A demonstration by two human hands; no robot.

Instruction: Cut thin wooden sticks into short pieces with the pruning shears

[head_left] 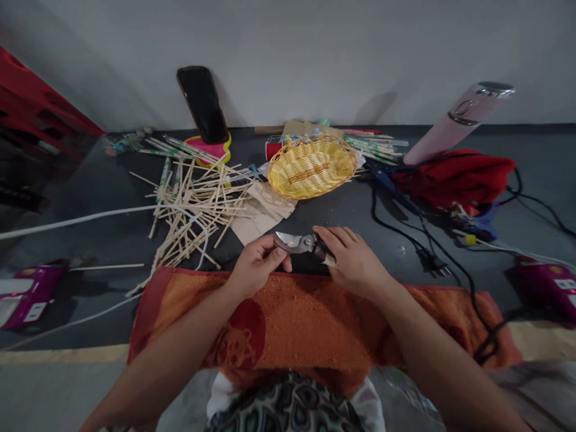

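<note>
A pair of pruning shears [297, 241] lies across the space between my two hands, its blades to the left and parted. My right hand [353, 258] is wrapped round the handles. At the blade end, the fingers of my left hand [261, 264] are pinched together next to the lower jaw; whether they grip the jaw or something small is hidden. Beyond my left hand lies a loose heap of thin wooden sticks [193, 210], partly over brown paper [261, 213]. An orange towel [297, 318] is spread under my forearms.
Behind the shears sits a yellow woven basket [312, 168]. A phone [204, 105] leans on the wall at the back. A pink bottle [450, 126], a red cloth [459, 177] and black cables [418, 240] are on the right. Purple power boxes [40, 294] stand at both sides.
</note>
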